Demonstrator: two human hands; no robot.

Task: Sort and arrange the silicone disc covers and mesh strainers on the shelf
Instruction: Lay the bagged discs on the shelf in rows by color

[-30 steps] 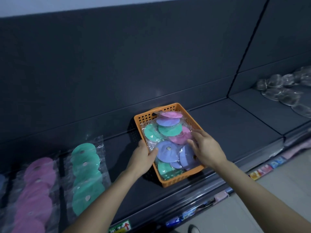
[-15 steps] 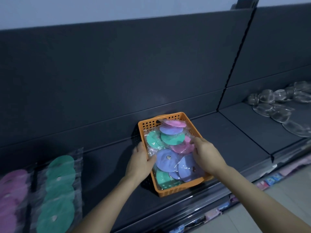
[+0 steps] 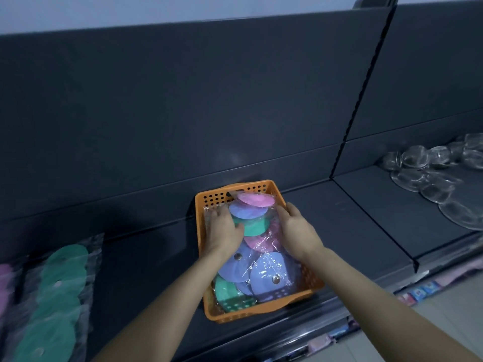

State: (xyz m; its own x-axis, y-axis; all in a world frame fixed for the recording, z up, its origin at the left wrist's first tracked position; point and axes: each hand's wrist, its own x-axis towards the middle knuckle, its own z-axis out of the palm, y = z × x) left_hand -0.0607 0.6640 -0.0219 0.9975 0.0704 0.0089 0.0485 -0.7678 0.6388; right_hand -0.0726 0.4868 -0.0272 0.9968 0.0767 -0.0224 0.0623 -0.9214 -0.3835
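Both hands are now inside the orange basket (image 3: 300,299), further in than half a second ago, when they sat at its near half with the left hand on the left rim. The left hand (image 3: 224,231) has moved off the rim and lies palm down on the wrapped discs at the left side of the basket, fingers spread and pressing on the clear plastic beside the green disc (image 3: 254,227); whether it grips a packet or only rests on it I cannot tell. The right hand (image 3: 298,231) has slid toward the far end as well and curls over the right edge of the pile, its fingers (image 3: 283,210) touching the wrapping near the purple disc (image 3: 248,211) and the pink disc (image 3: 254,199) at the far end; its hold is just as unclear.

The basket stands on the dark shelf (image 3: 352,231), its far end close to the back panel, in about the same spot as before. In it the silicone disc covers lie overlapped in clear wrap: pink and purple far, green under them, a pink one in the middle, two purple ones (image 3: 269,273) with metal studs near, and green at the near left corner.

The view has shifted right, so the row of green discs (image 3: 60,296) on the shelf to the left sits lower and nearer the frame's edge, and only a sliver of the pink row (image 3: 4,283) shows. Well apart on the next shelf bay to the right lie the clear round strainers (image 3: 439,173), more of them visible than before.
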